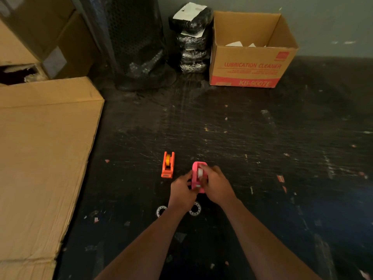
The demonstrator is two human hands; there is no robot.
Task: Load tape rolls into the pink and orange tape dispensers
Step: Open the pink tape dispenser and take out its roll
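Observation:
The pink tape dispenser [195, 174] stands on the dark floor with a white tape roll [200, 172] seated in it. My left hand [181, 190] grips the dispenser's near left side. My right hand [217, 185] closes over its right side, fingertips on the white roll. To the left stands the orange tape dispenser [167, 165], untouched, with a yellow-orange roll [168, 159] in its cradle. Two clear tape rolls lie flat on the floor just behind my wrists, one roll [161, 210] at the left and the other roll [195, 209] partly hidden by my left forearm.
A large flat cardboard box [44, 158] fills the left side. At the back stand an open carton [252, 51] marked "Lubrication Cleaner", a stack of black wrapped bundles [192, 39] and a dark bubble-wrap roll [137, 43]. Scraps of paper litter the scratched floor.

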